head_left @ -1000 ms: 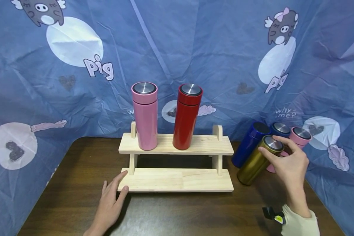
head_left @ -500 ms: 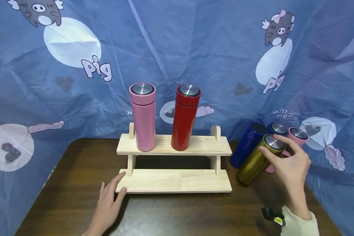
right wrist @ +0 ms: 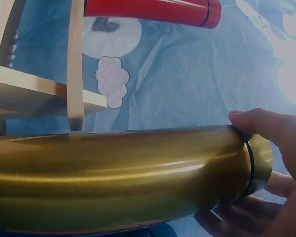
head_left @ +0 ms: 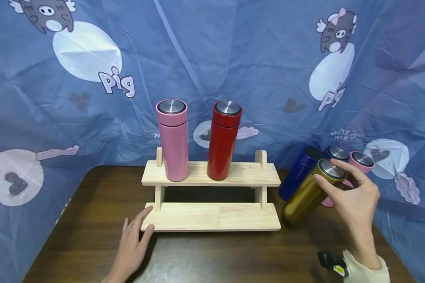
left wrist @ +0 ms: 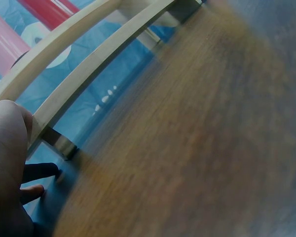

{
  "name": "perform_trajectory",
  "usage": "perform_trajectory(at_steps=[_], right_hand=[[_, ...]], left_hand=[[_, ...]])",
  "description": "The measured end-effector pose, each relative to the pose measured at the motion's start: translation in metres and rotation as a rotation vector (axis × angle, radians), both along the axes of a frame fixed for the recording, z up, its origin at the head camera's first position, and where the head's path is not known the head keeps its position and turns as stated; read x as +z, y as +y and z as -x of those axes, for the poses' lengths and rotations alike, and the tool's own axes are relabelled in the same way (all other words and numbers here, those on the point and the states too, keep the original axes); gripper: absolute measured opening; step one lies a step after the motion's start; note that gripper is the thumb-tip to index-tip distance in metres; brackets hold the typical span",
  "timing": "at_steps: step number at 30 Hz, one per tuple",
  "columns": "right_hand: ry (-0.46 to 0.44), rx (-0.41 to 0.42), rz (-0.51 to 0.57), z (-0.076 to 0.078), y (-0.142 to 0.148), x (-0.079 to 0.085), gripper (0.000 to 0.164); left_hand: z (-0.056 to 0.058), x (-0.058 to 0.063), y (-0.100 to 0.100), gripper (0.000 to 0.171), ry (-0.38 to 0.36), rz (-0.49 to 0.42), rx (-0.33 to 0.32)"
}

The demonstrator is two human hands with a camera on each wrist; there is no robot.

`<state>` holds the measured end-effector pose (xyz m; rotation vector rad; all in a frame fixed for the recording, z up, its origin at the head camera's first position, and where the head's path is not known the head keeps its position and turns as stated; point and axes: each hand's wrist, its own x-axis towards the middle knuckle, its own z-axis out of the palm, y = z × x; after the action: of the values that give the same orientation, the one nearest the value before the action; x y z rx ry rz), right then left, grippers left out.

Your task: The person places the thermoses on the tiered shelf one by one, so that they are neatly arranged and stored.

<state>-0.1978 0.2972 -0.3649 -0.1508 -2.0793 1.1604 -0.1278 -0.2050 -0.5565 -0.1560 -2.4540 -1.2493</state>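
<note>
My right hand [head_left: 355, 198] grips a gold thermos bottle [head_left: 306, 196] around its lid end; the bottle leans with its steel top to the upper right. In the right wrist view the gold thermos [right wrist: 118, 180] spans the frame, thumb on one side and fingers round the other. My left hand [head_left: 132, 239] rests at the left end of the lower shelf of a two-tier wooden rack [head_left: 212, 216], fingers extended, thumb at its front edge. A pink thermos [head_left: 174, 145] and a red thermos [head_left: 224, 143] stand on the rack's upper shelf.
Behind the gold thermos are a dark blue thermos [head_left: 299, 173], another blue thermos [head_left: 336, 152] and a second pink thermos [head_left: 363, 162], close together at the right. A blue patterned cloth [head_left: 276, 59] hangs behind the brown wooden table [head_left: 233, 255].
The right hand has shifted slightly right and tilted the gold thermos further, its base now nearer the rack's right end. The left hand stays at the rack's left end.
</note>
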Motion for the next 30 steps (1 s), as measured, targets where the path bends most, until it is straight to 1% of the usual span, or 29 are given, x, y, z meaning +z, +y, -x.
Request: perform_trajectory(at_steps=[4,12,16,20,23,30], right_hand=[[0.038,0.049,0.012,0.002,-0.006,0.004,0.054],[0.119,0.046,0.008,0.003,-0.013,0.013,0.056],[0.150,0.071,-0.002,0.006,-0.019,0.017,0.054],[0.165,0.076,-0.027,0.009,-0.025,0.022,0.052],[0.164,0.064,-0.046,0.010,-0.029,0.027,0.051],[0.198,0.086,-0.047,0.012,-0.033,0.039,0.050]], left_hand=[[-0.001,0.000,-0.001,0.049,0.002,0.003,0.004],[0.000,0.000,0.000,0.049,0.020,0.004,0.004],[0.000,-0.001,0.000,0.049,0.015,0.003,0.009],[-0.001,-0.001,0.000,0.048,0.007,-0.001,0.011],[-0.001,-0.002,-0.001,0.048,0.007,-0.002,0.011],[-0.001,-0.001,0.000,0.049,0.024,0.004,0.012]])
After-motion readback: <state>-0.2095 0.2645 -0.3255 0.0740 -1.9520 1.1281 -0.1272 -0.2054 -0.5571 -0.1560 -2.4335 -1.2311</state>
